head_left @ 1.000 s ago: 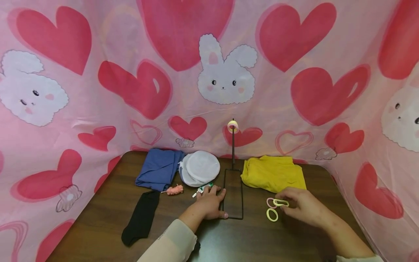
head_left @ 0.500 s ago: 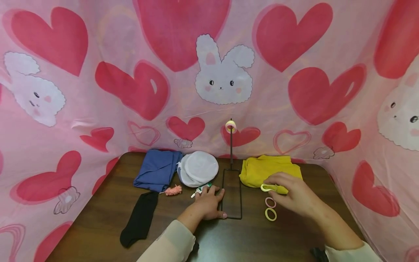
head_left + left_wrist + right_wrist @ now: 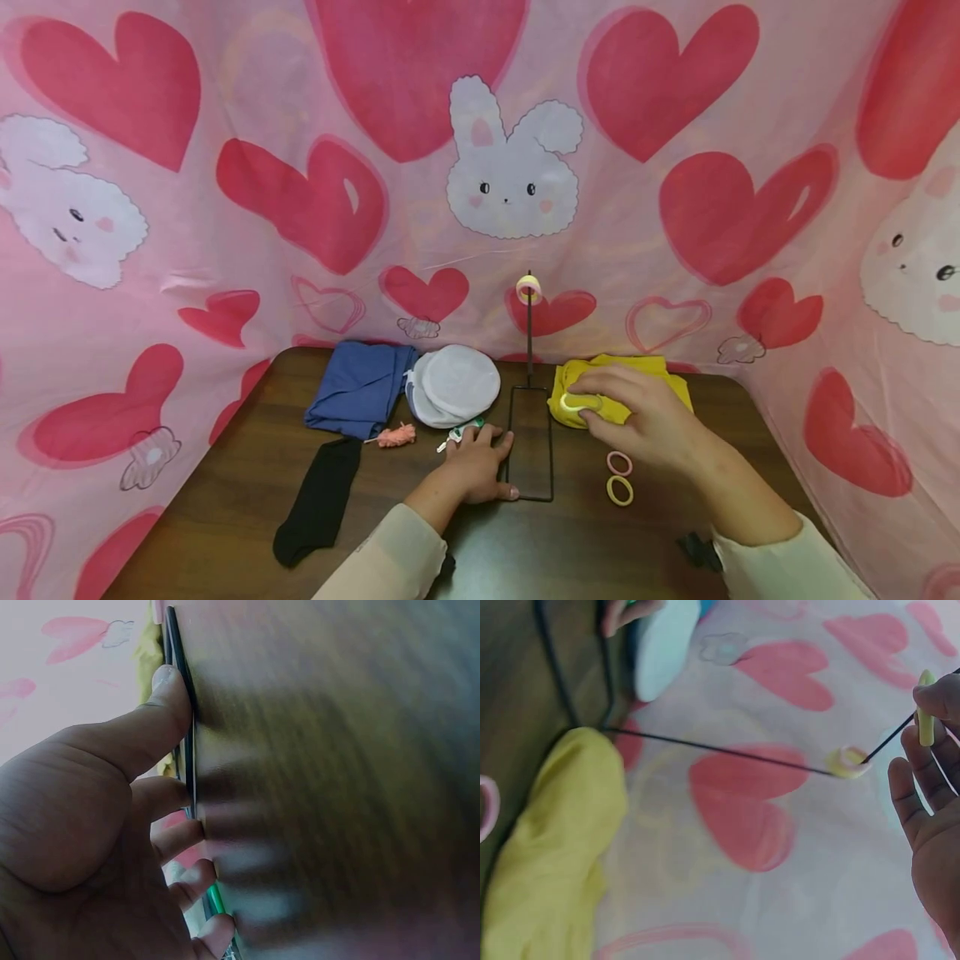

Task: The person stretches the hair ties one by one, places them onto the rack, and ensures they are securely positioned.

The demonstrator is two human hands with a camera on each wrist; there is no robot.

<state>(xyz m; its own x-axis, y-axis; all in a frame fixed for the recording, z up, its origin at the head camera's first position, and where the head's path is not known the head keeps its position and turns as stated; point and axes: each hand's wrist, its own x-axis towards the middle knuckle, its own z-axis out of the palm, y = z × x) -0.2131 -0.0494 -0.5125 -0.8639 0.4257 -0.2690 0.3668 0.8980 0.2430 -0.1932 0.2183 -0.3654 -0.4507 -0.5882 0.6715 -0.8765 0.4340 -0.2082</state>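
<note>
My right hand (image 3: 648, 421) pinches a pale yellow hair tie (image 3: 925, 724) between thumb and fingers, in the air before the folded yellow cloth (image 3: 667, 383). Flat on the table, my left hand (image 3: 476, 468) spreads its fingers, its thumb touching the wire base of a black stand (image 3: 552, 450). Its other fingers reach past the base's left side towards a small green and white item (image 3: 456, 436), partly covered. Yellow and pink hair ties (image 3: 528, 282) hang near the top of the stand. On the table lie a pink hair tie (image 3: 609, 461) and a yellow hair tie (image 3: 619, 503).
A folded blue cloth (image 3: 356, 387) and a round white mesh bag (image 3: 461, 383) lie at the back left. Nearer are a coral fuzzy bundle (image 3: 396, 436) and a black sock (image 3: 318, 500). A pink curtain with hearts (image 3: 330, 317) stands behind the table.
The right hand has lifted the yellow hair tie off the table and carried it up and left towards the stand. The left hand has stayed in place.
</note>
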